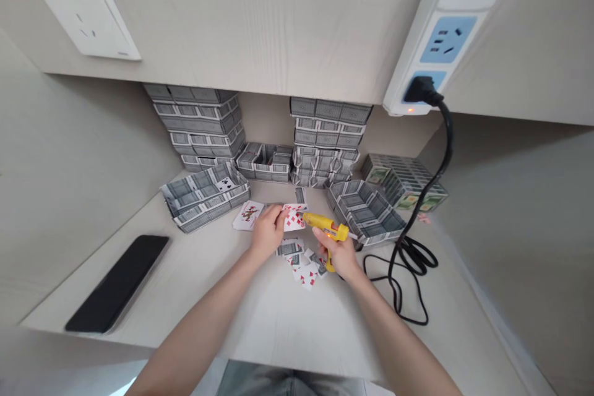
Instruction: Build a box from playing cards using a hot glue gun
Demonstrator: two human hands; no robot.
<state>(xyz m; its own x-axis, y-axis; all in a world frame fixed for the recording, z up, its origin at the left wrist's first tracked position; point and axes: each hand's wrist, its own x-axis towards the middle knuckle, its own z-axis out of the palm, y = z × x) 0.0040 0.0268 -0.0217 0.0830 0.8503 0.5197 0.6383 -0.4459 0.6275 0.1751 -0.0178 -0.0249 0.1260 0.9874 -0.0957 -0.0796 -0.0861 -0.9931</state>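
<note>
My left hand (270, 232) is closed on a playing card (294, 220) with red diamonds, pressing near its left end. In my right hand (336, 250) is a yellow glue gun (325, 224), its nozzle pointing left at the card's right side. A joker card (249, 214) lies on a small pile left of my left hand. Below both hands, cut card pieces (304, 266) are scattered on the white desk (278, 315).
Card-made trays stand at left (206, 195) and right (366, 210), with stacked card boxes (202, 117) behind. A black phone (118, 284) lies left. A black cable (417, 204) runs from a power strip (431, 43) and coils at right.
</note>
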